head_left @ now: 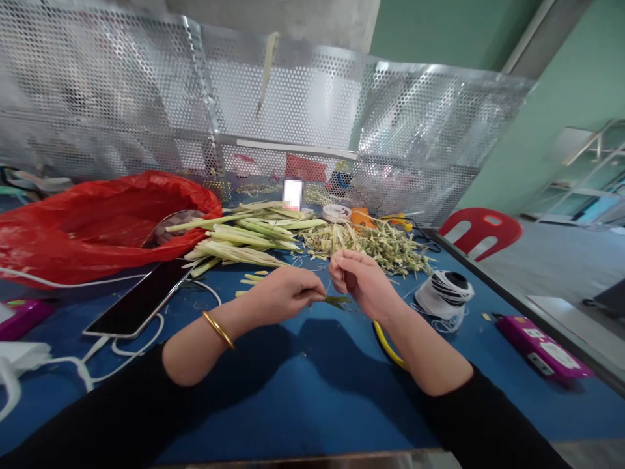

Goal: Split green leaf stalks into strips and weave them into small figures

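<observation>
My left hand, with a gold bangle at its wrist, pinches a small bundle of green leaf strips whose tips stick out to the right. Just right of it, my right hand is closed in a pinch. A thin pale thread seems to run down from those fingertips toward the bundle. Both hands are held above the blue tabletop. Behind them lie long pale-green leaf stalks and a heap of small knotted leaf pieces. A spool of white thread stands right of my right hand.
A curved yellow handle lies partly under my right forearm. Left are a red plastic bag, a phone and white cables. A purple box sits at the right edge. Perforated metal panels stand behind the table.
</observation>
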`<action>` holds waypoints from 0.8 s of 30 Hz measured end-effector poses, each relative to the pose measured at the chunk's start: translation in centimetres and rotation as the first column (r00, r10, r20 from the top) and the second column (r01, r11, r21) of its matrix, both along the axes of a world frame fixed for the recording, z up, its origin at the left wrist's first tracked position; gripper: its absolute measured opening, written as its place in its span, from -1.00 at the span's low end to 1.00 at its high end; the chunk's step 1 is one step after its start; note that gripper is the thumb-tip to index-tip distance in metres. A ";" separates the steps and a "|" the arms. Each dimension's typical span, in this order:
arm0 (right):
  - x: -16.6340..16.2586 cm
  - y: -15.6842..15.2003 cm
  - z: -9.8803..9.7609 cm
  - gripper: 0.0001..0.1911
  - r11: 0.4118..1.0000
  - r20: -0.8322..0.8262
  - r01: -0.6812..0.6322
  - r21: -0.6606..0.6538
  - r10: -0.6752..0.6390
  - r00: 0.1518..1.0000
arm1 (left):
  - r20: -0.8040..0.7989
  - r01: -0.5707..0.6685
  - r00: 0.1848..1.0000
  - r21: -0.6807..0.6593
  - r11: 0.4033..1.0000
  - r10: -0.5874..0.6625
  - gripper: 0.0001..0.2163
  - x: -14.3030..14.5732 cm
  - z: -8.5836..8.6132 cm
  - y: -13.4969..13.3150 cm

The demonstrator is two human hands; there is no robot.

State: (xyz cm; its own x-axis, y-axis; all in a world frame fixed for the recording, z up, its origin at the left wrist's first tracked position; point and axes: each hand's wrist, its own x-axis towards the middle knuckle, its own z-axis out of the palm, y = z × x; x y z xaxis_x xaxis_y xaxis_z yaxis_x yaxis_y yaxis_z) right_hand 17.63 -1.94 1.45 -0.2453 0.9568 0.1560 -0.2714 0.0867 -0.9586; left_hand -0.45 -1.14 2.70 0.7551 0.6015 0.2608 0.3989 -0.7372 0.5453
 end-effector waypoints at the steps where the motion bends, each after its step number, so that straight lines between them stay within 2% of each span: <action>1: 0.1 0.3 -0.2 -0.85 0.995 -0.096 -0.021 -0.096 0.012 0.995 | 0.031 0.000 1.000 -0.048 0.999 0.001 -0.85 0.0 0.3 -0.1; 3: 0.1 0.9 -0.7 -0.89 0.960 -0.245 -0.071 -0.270 0.003 0.969 | 0.101 -0.026 0.994 -0.148 0.989 0.042 -0.86 -0.1 0.8 -0.1; 5: -0.2 1.1 -1.2 -0.90 0.923 -0.326 -0.098 -0.373 -0.031 0.945 | 0.166 -0.085 0.978 -0.218 0.972 0.123 -0.87 0.0 0.8 0.0; 8: -1.1 1.0 -1.9 -0.87 0.927 -0.369 -0.089 -0.364 -0.056 0.928 | 0.239 -0.225 0.928 -0.253 0.941 0.286 -0.89 0.1 0.3 0.5; 11: -2.3 0.1 -2.3 -0.84 0.985 -0.289 0.010 -0.173 -0.060 0.956 | 0.276 -0.359 0.866 -0.239 0.902 0.417 -0.87 0.0 -0.4 0.9; 13: -2.9 -0.8 -2.5 -0.80 0.991 -0.090 0.120 0.055 -0.115 0.989 | 0.277 -0.420 0.841 -0.207 0.884 0.464 -0.86 0.1 -0.8 1.0; 15: -3.3 -1.6 -2.5 -0.77 0.936 0.163 0.160 0.313 -0.219 0.962 | 0.259 -0.465 0.831 -0.161 0.871 0.492 -0.86 0.2 -1.0 1.0; 18: -3.5 -2.5 -2.6 -0.81 0.812 0.408 0.053 0.581 -0.347 0.844 | 0.217 -0.520 0.825 -0.072 0.851 0.522 -0.86 0.4 -1.3 0.6; 21: -3.6 -2.8 -2.7 -0.83 0.724 0.476 -0.038 0.688 -0.411 0.778 | 0.173 -0.543 0.828 0.006 0.840 0.534 -0.84 0.6 -1.6 0.4; 24: -3.5 -2.7 -2.5 -0.82 0.719 0.489 -0.059 0.692 -0.407 0.771 | 0.100 -0.505 0.863 0.109 0.856 0.496 -0.83 0.5 -1.8 0.5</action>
